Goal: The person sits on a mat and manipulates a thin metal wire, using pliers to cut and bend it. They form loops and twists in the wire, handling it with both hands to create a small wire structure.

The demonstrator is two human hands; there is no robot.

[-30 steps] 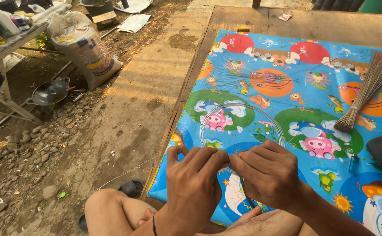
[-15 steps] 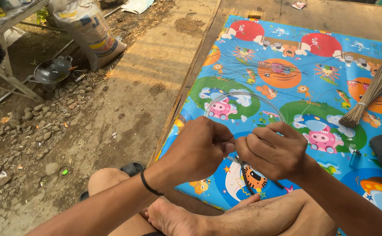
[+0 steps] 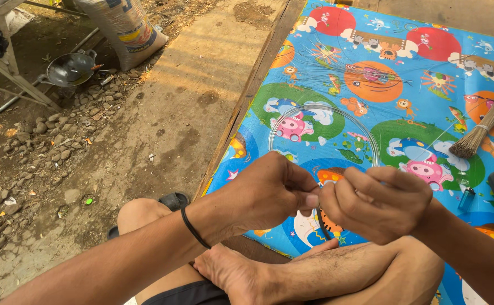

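Note:
My left hand [image 3: 269, 191] and my right hand [image 3: 378, 202] meet in front of me, fingertips pinched together on a thin clear line. The line runs into a round coil [image 3: 324, 135] lying on the bright cartoon-printed mat [image 3: 394, 85]. More fine strands [image 3: 343, 65] fan out across the mat farther away. A black band sits on my left wrist. My crossed legs and bare foot [image 3: 247, 271] rest below the hands.
A bundle broom [image 3: 487, 124] lies at the mat's right edge, with a small blue lighter [image 3: 466, 199] near it. A wooden edge [image 3: 247, 96] borders the mat. On the dirt ground to the left sit a dark wok [image 3: 69, 68], a woven sack [image 3: 125, 25] and a table leg [image 3: 15, 73].
Both hands have stayed together on the line, shifting slightly right and up in view. The camera has tilted, so the mat and ground appear closer.

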